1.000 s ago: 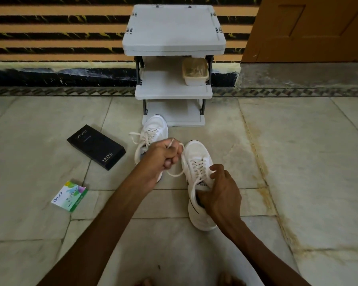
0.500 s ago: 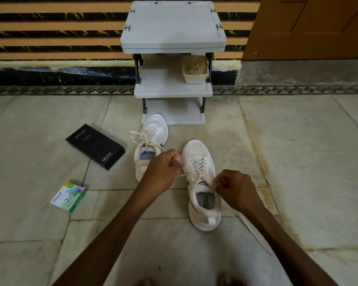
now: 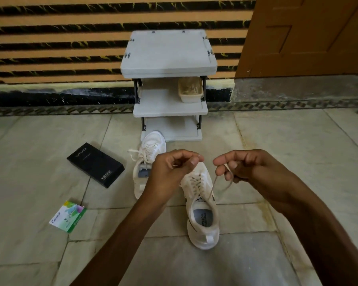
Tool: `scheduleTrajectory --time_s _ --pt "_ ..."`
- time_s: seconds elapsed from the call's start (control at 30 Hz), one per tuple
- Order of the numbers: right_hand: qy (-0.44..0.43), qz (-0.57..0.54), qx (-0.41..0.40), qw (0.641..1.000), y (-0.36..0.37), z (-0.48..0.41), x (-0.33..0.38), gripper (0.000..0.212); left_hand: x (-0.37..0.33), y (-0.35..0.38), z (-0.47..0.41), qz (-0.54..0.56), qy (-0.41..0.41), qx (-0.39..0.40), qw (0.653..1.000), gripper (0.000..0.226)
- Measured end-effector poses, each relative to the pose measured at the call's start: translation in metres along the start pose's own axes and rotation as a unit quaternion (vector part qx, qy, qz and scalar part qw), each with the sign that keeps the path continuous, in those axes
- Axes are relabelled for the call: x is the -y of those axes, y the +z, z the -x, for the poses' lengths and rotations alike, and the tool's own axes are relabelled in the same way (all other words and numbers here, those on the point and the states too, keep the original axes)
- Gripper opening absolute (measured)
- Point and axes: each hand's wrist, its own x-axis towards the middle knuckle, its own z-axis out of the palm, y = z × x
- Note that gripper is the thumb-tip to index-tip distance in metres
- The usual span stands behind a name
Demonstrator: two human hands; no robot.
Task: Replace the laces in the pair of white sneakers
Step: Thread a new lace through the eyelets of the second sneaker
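Two white sneakers stand on the floor. The near sneaker (image 3: 203,215) points away from me, laced, with its opening toward me. The far sneaker (image 3: 147,159) lies behind my left hand with loose lace ends. My left hand (image 3: 174,172) hovers above the near sneaker's toe and pinches one end of its lace between thumb and fingers. My right hand (image 3: 242,168) pinches the other lace end (image 3: 215,184), which runs down slack to the top eyelets. Both hands are raised above the shoe, apart from each other.
A white three-tier rack (image 3: 168,85) stands against the striped wall, with a small beige tub (image 3: 190,89) on its middle shelf. A black phone box (image 3: 95,165) and a green-white small box (image 3: 67,216) lie on the floor to the left. A wooden door (image 3: 306,36) is at the right.
Both hands have risen off the near sneaker and drawn the two lace ends upward. The right hand left the shoe's collar and now pinches a lace end.
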Motion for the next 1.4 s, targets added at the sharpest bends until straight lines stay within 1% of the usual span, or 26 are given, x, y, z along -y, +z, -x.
scheduleTrajectory --time_s 0.1,0.23,0.27,0.33,0.43,0.53,0.6,0.67,0.73,0.8,0.9,1.0,1.13,1.17,1.2,1.23,1.3,1.33,1.4 --pt "-0.05 -0.017 0.006 0.999 -0.005 -0.001 0.025 0.035 -0.027 0.001 -0.004 0.046 0.038 -0.033 0.998 0.012" --pt "-0.093 -0.018 -0.047 0.994 -0.004 -0.007 0.047 0.016 -0.055 0.002 -0.013 0.092 0.068 -0.07 0.991 0.014" --pt "-0.105 -0.018 -0.06 0.993 -0.003 -0.009 0.052 0.016 -0.062 0.001 -0.017 0.093 0.077 -0.076 0.99 0.014" --pt "-0.115 -0.009 -0.095 0.989 0.001 -0.013 0.058 0.031 -0.073 -0.001 -0.022 0.096 0.085 -0.082 0.988 0.015" --pt "-0.148 0.086 -0.162 0.972 0.006 -0.023 0.067 0.042 -0.09 -0.004 -0.029 0.101 0.105 -0.075 0.987 0.017" --pt "-0.217 0.205 -0.222 0.928 0.012 -0.029 0.074 0.042 -0.104 -0.006 -0.035 0.106 0.138 -0.078 0.982 0.017" --pt "-0.257 0.235 -0.245 0.905 0.013 -0.031 0.078 0.038 -0.113 -0.009 -0.038 0.109 0.159 -0.084 0.978 0.016" --pt "-0.273 0.204 -0.252 0.906 0.013 -0.035 0.08 0.027 -0.118 -0.009 -0.04 0.12 0.164 -0.086 0.975 0.017" --pt "-0.271 0.132 -0.258 0.918 0.014 -0.036 0.082 0.011 -0.12 -0.009 -0.041 0.126 0.164 -0.084 0.975 0.019" --pt "-0.265 0.07 -0.276 0.921 0.015 -0.036 0.084 0.004 -0.12 -0.009 -0.041 0.117 0.166 -0.079 0.976 0.02" --pt "-0.274 0.019 -0.301 0.913 0.014 -0.036 0.086 0.009 -0.121 -0.008 -0.04 0.109 0.168 -0.071 0.977 0.019" --pt "-0.283 -0.003 -0.285 0.916 0.014 -0.036 0.087 0.014 -0.122 -0.007 -0.04 0.118 0.158 -0.066 0.978 0.015" --pt "-0.259 0.022 -0.249 0.933 0.01 -0.038 0.078 0.014 -0.114 -0.009 -0.039 0.122 0.138 -0.041 0.982 0.01" --pt "-0.244 0.026 -0.238 0.94 0.01 -0.038 0.072 0.016 -0.106 -0.009 -0.037 0.089 0.134 -0.041 0.986 0.007" --pt "-0.225 0.032 -0.229 0.947 0.009 -0.039 0.065 0.017 -0.095 -0.009 -0.036 0.024 0.133 -0.05 0.99 0.007" --pt "-0.2 0.044 -0.223 0.953 0.009 -0.039 0.053 0.017 -0.079 -0.008 -0.033 -0.069 0.135 -0.062 0.986 0.011" --pt "-0.149 0.089 -0.212 0.962 0.011 -0.039 0.026 0.013 -0.046 -0.005 -0.025 -0.26 0.142 -0.068 0.953 0.02" --pt "-0.131 0.127 -0.205 0.962 0.011 -0.039 0.012 0.011 -0.03 -0.004 -0.021 -0.322 0.142 -0.052 0.935 0.023" --pt "-0.08 0.222 -0.174 0.956 0.013 -0.036 -0.02 0.015 0.007 -0.003 -0.011 -0.385 0.102 0.008 0.917 0.023"
